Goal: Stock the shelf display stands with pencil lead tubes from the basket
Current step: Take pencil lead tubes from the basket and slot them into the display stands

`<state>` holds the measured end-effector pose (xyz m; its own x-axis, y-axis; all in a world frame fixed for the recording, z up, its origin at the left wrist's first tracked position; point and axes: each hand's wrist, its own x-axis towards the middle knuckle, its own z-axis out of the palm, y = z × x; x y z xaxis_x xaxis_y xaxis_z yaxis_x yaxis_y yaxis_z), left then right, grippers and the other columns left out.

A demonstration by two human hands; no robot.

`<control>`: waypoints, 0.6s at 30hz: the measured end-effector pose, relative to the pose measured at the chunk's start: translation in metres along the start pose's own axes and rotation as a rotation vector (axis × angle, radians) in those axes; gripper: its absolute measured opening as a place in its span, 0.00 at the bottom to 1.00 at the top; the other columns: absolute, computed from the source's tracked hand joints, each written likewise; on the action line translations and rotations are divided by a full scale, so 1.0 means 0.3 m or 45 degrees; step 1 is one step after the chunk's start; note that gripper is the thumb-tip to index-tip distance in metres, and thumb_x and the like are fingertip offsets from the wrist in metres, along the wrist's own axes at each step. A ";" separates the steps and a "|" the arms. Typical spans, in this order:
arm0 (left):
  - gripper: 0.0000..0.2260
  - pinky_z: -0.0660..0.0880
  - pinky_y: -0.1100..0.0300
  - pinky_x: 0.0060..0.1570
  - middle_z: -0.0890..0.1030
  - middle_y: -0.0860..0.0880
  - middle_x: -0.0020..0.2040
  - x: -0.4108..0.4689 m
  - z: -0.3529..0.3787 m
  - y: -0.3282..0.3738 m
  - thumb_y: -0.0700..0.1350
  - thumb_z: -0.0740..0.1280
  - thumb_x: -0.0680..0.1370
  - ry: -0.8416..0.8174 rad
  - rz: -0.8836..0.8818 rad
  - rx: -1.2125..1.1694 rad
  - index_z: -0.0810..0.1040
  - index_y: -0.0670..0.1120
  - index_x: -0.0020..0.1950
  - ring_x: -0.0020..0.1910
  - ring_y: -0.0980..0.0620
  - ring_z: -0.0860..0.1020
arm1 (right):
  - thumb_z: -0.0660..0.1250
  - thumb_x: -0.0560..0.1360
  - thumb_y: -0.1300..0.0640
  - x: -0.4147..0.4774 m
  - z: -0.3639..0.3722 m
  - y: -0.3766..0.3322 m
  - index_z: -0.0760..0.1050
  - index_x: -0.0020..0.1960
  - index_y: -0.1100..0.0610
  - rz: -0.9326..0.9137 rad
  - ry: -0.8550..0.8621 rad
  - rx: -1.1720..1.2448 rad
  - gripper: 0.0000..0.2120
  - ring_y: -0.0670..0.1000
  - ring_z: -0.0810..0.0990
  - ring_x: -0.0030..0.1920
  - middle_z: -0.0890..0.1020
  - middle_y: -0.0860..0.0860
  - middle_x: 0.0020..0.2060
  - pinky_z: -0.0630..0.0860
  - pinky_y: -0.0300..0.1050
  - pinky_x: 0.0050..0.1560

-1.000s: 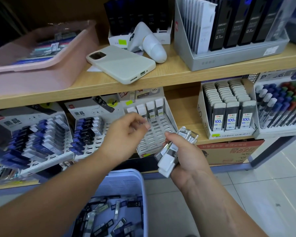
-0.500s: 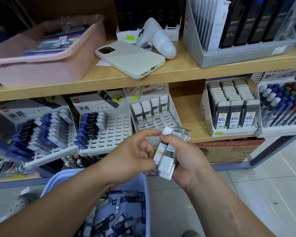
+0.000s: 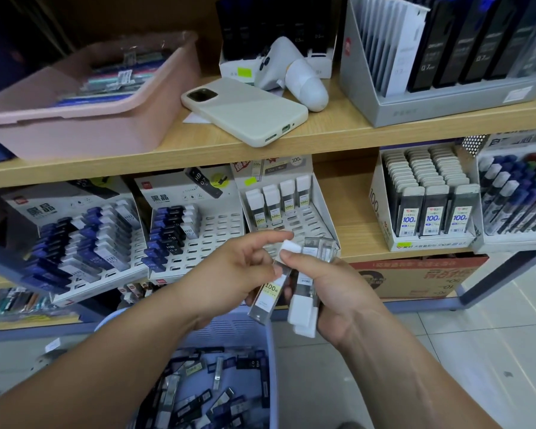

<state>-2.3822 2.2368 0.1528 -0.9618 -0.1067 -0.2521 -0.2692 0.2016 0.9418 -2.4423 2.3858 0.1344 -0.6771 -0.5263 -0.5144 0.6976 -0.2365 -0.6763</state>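
1. Clear plastic, white-capped: one rectangular lead tube (image 3: 268, 291) with a yellow "100" label is pinched between the thumb and fingers of the left hand (image 3: 229, 277), which is closed on it; its white cap (image 3: 291, 246) points up and its clear end hangs down.
2. Right hand (image 3: 331, 292), clamped around a bundle of tubes (image 3: 307, 289) of the same kind, lies just beside the left hand; the thumb touches the single tube near its cap. Two white caps protrude below the palm, clear ends above it.
3. Behind the hands, on the lower shelf, a white cardboard display stand (image 3: 310, 224) with a slotted, sloping face carries one back row of four upright white-capped tubes (image 3: 279, 202); the remaining slots are open.
4. To its left, two similar slotted stands (image 3: 217, 243) hold dark blue and black flat tubes marked "HB 0.7".
5. Below the forearms, a pale blue plastic basket (image 3: 273, 366) with a vented wall holds a loose jumble of dark and clear tubes (image 3: 198, 397).
6. On the light wood upper shelf (image 3: 338, 131) lie a cream, rounded phone case (image 3: 245, 111), a smooth white handheld device (image 3: 294, 75) and a pink plastic bin (image 3: 75, 125).
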 end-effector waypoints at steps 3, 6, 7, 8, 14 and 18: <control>0.17 0.71 0.58 0.30 0.76 0.30 0.45 0.027 -0.018 0.006 0.33 0.67 0.78 -0.034 0.016 0.014 0.77 0.51 0.62 0.37 0.42 0.72 | 0.74 0.72 0.65 0.004 -0.009 -0.008 0.83 0.51 0.60 0.019 0.060 0.039 0.08 0.51 0.79 0.32 0.83 0.55 0.36 0.74 0.42 0.32; 0.15 0.71 0.57 0.28 0.79 0.36 0.44 0.074 -0.023 0.022 0.29 0.66 0.77 0.152 0.024 -0.011 0.74 0.43 0.59 0.33 0.45 0.74 | 0.75 0.72 0.64 0.013 -0.021 -0.024 0.83 0.46 0.60 0.016 0.167 0.147 0.04 0.49 0.79 0.31 0.83 0.53 0.33 0.74 0.42 0.34; 0.14 0.72 0.57 0.29 0.79 0.38 0.42 0.094 -0.022 0.032 0.29 0.67 0.76 0.246 0.043 -0.006 0.74 0.43 0.57 0.32 0.45 0.74 | 0.75 0.72 0.63 0.017 -0.027 -0.030 0.82 0.46 0.60 0.015 0.202 0.196 0.03 0.49 0.79 0.31 0.82 0.53 0.32 0.74 0.42 0.34; 0.13 0.72 0.57 0.30 0.80 0.38 0.39 0.118 -0.022 0.041 0.30 0.69 0.75 0.334 0.071 0.016 0.74 0.42 0.55 0.32 0.45 0.75 | 0.75 0.72 0.63 0.020 -0.035 -0.035 0.82 0.45 0.60 0.013 0.226 0.238 0.04 0.49 0.78 0.30 0.81 0.52 0.32 0.74 0.42 0.35; 0.09 0.79 0.57 0.39 0.83 0.47 0.40 0.279 -0.033 0.083 0.39 0.75 0.73 0.627 0.335 0.540 0.77 0.51 0.44 0.35 0.50 0.81 | 0.76 0.71 0.61 0.027 -0.062 -0.047 0.78 0.41 0.57 0.018 0.269 0.303 0.07 0.47 0.75 0.28 0.78 0.50 0.30 0.74 0.40 0.30; 0.07 0.74 0.62 0.46 0.80 0.55 0.37 0.366 -0.033 0.094 0.43 0.72 0.76 0.643 0.364 0.836 0.75 0.52 0.47 0.39 0.53 0.79 | 0.76 0.71 0.60 0.029 -0.081 -0.058 0.75 0.41 0.55 0.031 0.276 0.330 0.09 0.47 0.74 0.27 0.76 0.50 0.29 0.73 0.39 0.27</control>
<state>-2.4949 2.2212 0.1539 -0.9015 -0.3538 0.2493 -0.1449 0.7896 0.5963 -2.4660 2.4051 0.1290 -0.6741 -0.3552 -0.6476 0.7317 -0.4407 -0.5200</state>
